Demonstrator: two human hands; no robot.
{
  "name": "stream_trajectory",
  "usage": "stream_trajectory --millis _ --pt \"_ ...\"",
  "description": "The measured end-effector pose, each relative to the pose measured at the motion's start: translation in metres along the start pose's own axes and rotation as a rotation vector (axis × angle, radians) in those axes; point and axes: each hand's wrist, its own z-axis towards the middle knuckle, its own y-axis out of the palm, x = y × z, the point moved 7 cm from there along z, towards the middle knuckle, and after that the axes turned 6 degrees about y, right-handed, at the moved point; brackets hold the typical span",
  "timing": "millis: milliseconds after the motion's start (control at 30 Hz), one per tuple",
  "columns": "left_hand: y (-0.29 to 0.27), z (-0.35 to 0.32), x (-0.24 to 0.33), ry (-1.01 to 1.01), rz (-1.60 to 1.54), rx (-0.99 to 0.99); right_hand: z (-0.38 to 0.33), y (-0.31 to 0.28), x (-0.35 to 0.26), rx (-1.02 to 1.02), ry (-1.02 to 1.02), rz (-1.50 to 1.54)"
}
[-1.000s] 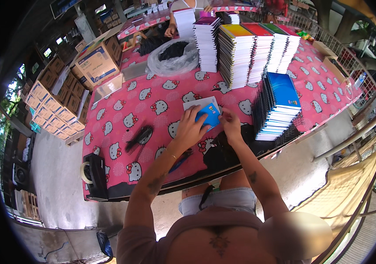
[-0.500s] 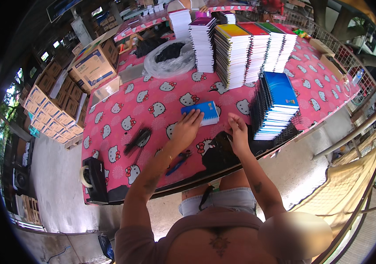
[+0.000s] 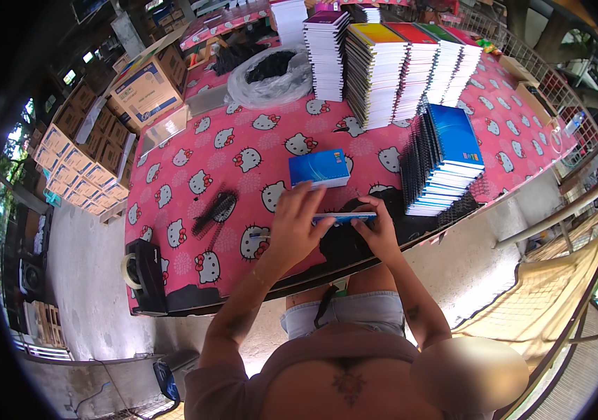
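Observation:
A thin blue notebook is tilted nearly edge-on between my hands, close to the table's front edge. My right hand pinches its right end between thumb and fingers. At its left end is my left hand, thumb on the near side and fingers reaching over beyond it. Just past the left fingertips lies a short stack of blue notebooks. To the right of my right hand stands a tall stack of blue notebooks bound with black wire.
Tall stacks of yellow, red and purple notebooks stand at the back. Black binding wires lie left of my hands. A tape dispenser sits at the left front corner. Cartons are piled beyond the left edge.
My left hand has come off the short blue stack and moved nearer to me. A thin blue notebook is now between both hands; the right hand, empty before, grips one end.

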Motion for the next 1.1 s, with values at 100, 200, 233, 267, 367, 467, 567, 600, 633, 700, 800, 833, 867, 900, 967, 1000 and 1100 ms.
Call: stream_trajectory --millis 100,200,233,267,367,467,567,600,633,700,800,833,867,900,967,1000,1100 --pt "-0.008 -0.062 -0.011 -0.148 0.247 -0.102 -0.002 -0.003 0.003 0.020 0.012 -0.003" --pt "-0.001 -0.098 -0.037 -0.171 0.368 -0.177 0.002 -0.003 0.009 -0.001 -0.008 -0.072" --pt "0.003 -0.105 -0.046 -0.167 0.348 -0.179 0.005 0.000 0.007 -0.016 0.010 -0.028" --pt "0.003 -0.103 -0.061 -0.292 0.374 -0.186 0.005 0.007 -0.001 -0.036 0.034 0.019" --pt "0.019 -0.063 -0.115 -0.528 0.431 -0.105 0.002 0.016 0.001 -0.069 0.072 0.059" --pt "0.005 -0.029 -0.147 -0.355 0.532 0.155 -0.006 0.021 0.000 -0.120 0.071 0.026" --pt "-0.021 -0.032 -0.165 -0.381 0.488 0.256 -0.014 0.005 0.001 -0.104 0.066 0.066" --pt "-0.033 -0.042 -0.174 -0.440 0.447 0.257 -0.016 0.000 0.000 -0.110 0.099 0.133" --pt "-0.042 -0.053 -0.176 -0.532 0.486 0.162 -0.015 -0.004 -0.002 -0.109 0.103 0.159" --pt "-0.059 -0.085 -0.182 -0.595 0.598 0.023 -0.016 0.001 -0.005 -0.135 0.119 0.235" --pt "-0.057 -0.122 -0.188 -0.523 0.635 -0.003 -0.009 0.018 -0.015 -0.212 0.155 -0.060" --pt "-0.061 -0.112 -0.181 -0.508 0.609 0.056 -0.006 0.018 -0.015 -0.211 0.138 -0.025" --pt "-0.065 -0.103 -0.168 -0.497 0.577 0.107 -0.009 0.018 -0.013 -0.208 0.129 0.008" --pt "-0.065 -0.096 -0.160 -0.486 0.542 0.158 -0.010 0.017 -0.011 -0.203 0.120 0.041" --pt "-0.053 -0.103 -0.153 -0.415 0.617 0.040 -0.012 0.025 -0.001 -0.273 0.191 0.019" --pt "-0.047 -0.107 -0.150 -0.378 0.652 -0.020 -0.014 0.028 0.003 -0.306 0.227 0.009" --pt "-0.054 -0.115 -0.145 -0.279 0.543 0.114 -0.012 0.037 -0.009 -0.332 0.146 0.059"
